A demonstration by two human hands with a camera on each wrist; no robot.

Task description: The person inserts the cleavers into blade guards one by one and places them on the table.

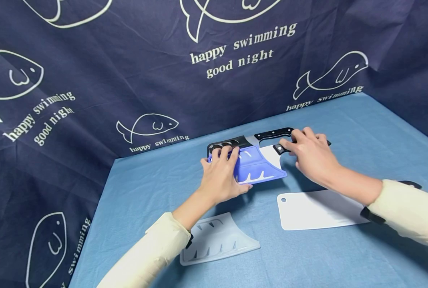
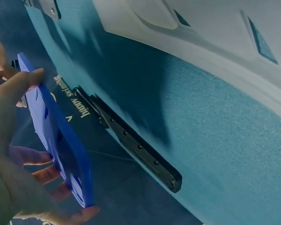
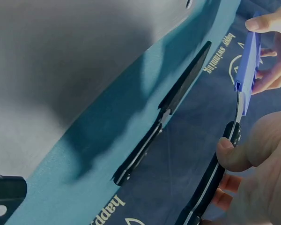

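My left hand [image 1: 219, 176] grips a blue blade cover [image 1: 260, 166] by its edges, thumb on the lower edge and fingers over the upper one. The cover encloses most of a cleaver blade [image 1: 271, 154]; only the part near the handle shows. With my right hand [image 1: 312, 154] I hold that cleaver's black riveted handle [image 3: 210, 176], thumb along one side. Both wrist views show cleaver and cover lifted above the table. Behind them lies a second cleaver with a black handle [image 1: 273, 134], its blade inside a black cover [image 2: 140, 147].
A translucent white blade cover [image 1: 221, 240] lies on the blue tablecloth [image 1: 145, 192] below my left forearm. To the right a large bare cleaver [image 1: 318, 210] lies under my right forearm, which hides part of it. A dark fish-print curtain [image 1: 156, 80] hangs behind the table.
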